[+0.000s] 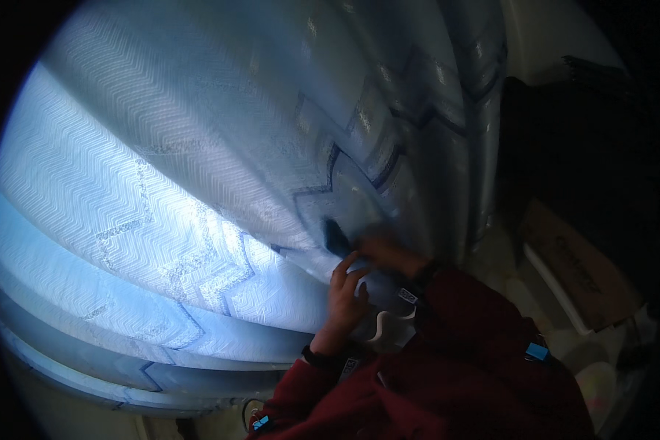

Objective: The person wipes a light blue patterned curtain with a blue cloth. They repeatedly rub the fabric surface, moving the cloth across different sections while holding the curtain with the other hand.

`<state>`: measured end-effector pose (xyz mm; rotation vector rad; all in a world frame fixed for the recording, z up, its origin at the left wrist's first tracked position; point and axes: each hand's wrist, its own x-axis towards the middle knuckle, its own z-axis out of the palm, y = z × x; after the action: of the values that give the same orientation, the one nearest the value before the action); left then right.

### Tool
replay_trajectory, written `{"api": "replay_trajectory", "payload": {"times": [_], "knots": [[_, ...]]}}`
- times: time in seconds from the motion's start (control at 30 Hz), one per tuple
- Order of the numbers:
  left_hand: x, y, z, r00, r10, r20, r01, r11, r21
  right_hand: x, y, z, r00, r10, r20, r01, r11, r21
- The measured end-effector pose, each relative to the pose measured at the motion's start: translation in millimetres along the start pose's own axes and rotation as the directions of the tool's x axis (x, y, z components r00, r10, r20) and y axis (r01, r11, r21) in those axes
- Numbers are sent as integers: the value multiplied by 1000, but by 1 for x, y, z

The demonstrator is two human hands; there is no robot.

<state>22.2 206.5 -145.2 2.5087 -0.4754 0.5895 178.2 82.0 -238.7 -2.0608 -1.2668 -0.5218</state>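
Observation:
A large pale blue curtain [181, 165] with a zigzag pattern hangs in folds before me, brightly lit on its left side. My left hand [347, 302] is at the curtain's lower middle, fingers bent and raised against the fabric. Whether they pinch it I cannot tell. Just beyond it, my right hand [388, 250] is blurred by motion. A small dark teal thing [336, 237] shows beside the right hand's fingers, too blurred to name. The right fingertips are not clear, so their grip is hidden.
To the right lies a brown cardboard box [580, 269] bearing writing, with a white edge beneath it. A white wavy-edged thing [390, 327] is below my hands. Dark cloth [577, 148] fills the right side. Blue clips [538, 352] sit on my red garment [418, 396].

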Motion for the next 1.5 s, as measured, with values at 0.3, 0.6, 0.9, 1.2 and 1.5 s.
{"api": "replay_trajectory", "payload": {"times": [0.3,0.6,0.9,1.2,1.5], "knots": [[-20,-30,-16,972,-184,-149,179,983,-47,-5,51,-151,846,526,-87,-472,814,337],[-16,-34,-14,987,-145,-65,139,986,-97,-45,63,-10,850,420,317,-523,608,597],[-17,-38,-4,964,-264,35,265,940,-215,26,-1,-79,897,222,-381,-300,941,-159],[-16,-50,3,914,-393,102,405,868,-288,-128,68,122,959,90,267,-38,980,-195],[64,-99,53,668,-729,-150,649,670,-361,-87,14,-21,773,630,73,-565,631,532]]}}
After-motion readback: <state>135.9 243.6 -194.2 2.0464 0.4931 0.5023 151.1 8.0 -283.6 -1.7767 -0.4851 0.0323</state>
